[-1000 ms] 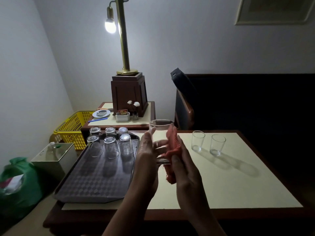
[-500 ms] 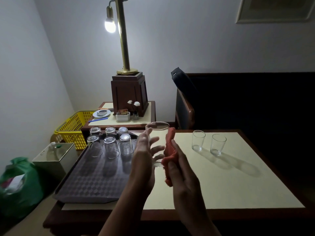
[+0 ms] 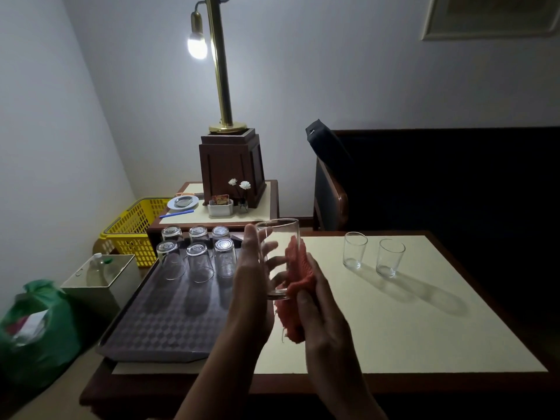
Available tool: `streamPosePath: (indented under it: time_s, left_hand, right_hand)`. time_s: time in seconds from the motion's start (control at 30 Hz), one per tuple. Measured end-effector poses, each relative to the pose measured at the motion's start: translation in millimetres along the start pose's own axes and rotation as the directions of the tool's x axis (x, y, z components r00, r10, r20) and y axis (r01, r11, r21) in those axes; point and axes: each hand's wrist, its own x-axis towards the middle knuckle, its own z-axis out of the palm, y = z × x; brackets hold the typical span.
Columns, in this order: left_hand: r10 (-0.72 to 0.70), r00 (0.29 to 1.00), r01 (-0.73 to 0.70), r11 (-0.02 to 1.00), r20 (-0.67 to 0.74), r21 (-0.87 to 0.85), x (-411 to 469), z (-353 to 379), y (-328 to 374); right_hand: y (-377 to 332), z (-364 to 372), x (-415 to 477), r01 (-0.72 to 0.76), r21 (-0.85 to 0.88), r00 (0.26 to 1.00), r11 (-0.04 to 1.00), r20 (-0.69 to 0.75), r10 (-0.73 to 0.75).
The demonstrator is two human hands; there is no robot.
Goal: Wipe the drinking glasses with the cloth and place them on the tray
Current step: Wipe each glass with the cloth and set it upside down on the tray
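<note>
The room is dim. One bare white bulb [image 3: 197, 47] on the tall brass lamp [image 3: 221, 71] glares, blown out, haloing the grey wall [image 3: 303, 71] behind it. Two clear tumblers [image 3: 354, 251], [image 3: 390, 258] throw long shadows away from the bulb across the cream tabletop [image 3: 424, 328]. Right of the bulb, the dark sofa [image 3: 454, 177] sinks into black. The clear drinking glass [image 3: 278, 237] I hold glints at its rim. My left hand [image 3: 251, 283], right hand [image 3: 321, 304] and the salmon knitted cloth [image 3: 298, 268] sit in shade. Straight lines bow at the frame edges.

left hand [image 3: 253, 286] grips an upright glass [image 3: 277, 256]; right hand [image 3: 321, 310] presses the cloth [image 3: 298, 277] against it.
</note>
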Motion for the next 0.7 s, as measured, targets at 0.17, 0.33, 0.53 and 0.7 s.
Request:
streamPosePath:
  time_s: [0.17,0.33,0.53,0.7]
  left_hand:
    - [-0.029,0.999,0.028,0.999,0.042,0.018,-6,-3,-2]
    - [-0.013,0.989,0.032,0.991,0.145,-0.128,-7,-3,-6]
    - [0.032,0.999,-0.032,0.999,0.005,0.002,4,-2,2]
    - [0.002,1.000,-0.001,1.000,0.021,-0.013,0,-5,-5]
  right_hand:
    - [-11,3,6,0.161,-0.111,0.986,0.981,-0.017,-0.164]
    - [-16,-10,32,0.027,-0.008,1.000,1.000,0.008,-0.027]
    - [-1,3,0,-0.035,0.036,0.998,0.999,0.050,0.033]
    - [-4,5,7,0.177,-0.050,0.984,0.983,-0.026,-0.178]
